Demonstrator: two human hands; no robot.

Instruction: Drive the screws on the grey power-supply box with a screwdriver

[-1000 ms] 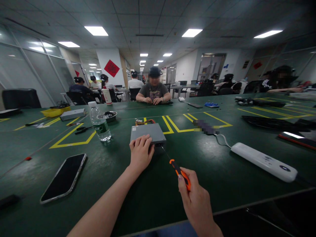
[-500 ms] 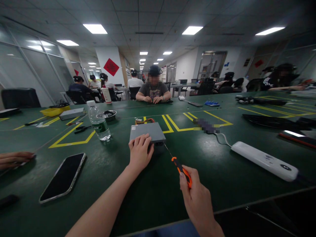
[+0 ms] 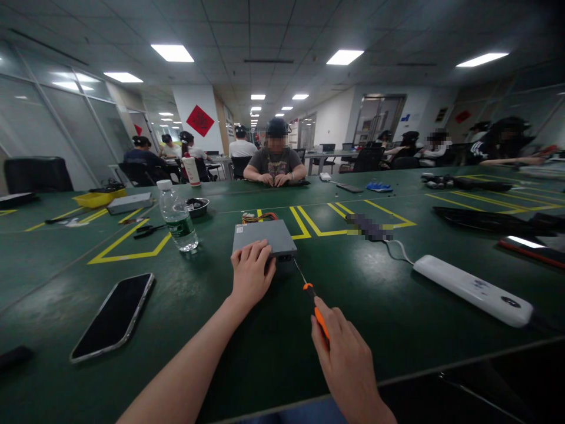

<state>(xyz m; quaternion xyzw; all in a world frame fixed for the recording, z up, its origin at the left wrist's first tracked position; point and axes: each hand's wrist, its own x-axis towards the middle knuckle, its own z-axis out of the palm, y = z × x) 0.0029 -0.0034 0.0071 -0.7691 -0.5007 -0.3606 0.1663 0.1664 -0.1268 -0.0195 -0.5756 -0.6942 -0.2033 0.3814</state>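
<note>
A grey metal power supply unit (image 3: pixel 266 233) lies flat on the green table, with a bundle of coloured wires (image 3: pixel 260 217) behind it. My left hand (image 3: pixel 252 268) grips its near edge, fingers on top and thumb down the front side by a black socket. My right hand (image 3: pixel 342 347) is wrapped around the orange and black handle of a screwdriver (image 3: pixel 321 317). The thin shaft points up and left, and its tip meets the unit's near right corner. Whether the tip sits in a screw is too small to tell.
Left of the unit stand a water bottle (image 3: pixel 179 219) and a metal bowl (image 3: pixel 197 206); a phone (image 3: pixel 113 317) lies closer. On the right are a white power bank (image 3: pixel 473 290) with a cable and dark items. A person (image 3: pixel 275 159) sits opposite.
My right hand has moved slightly left and forward on the handle, covering more of it. Another person's hand at the left edge has gone from view. My left hand stays on the unit.
</note>
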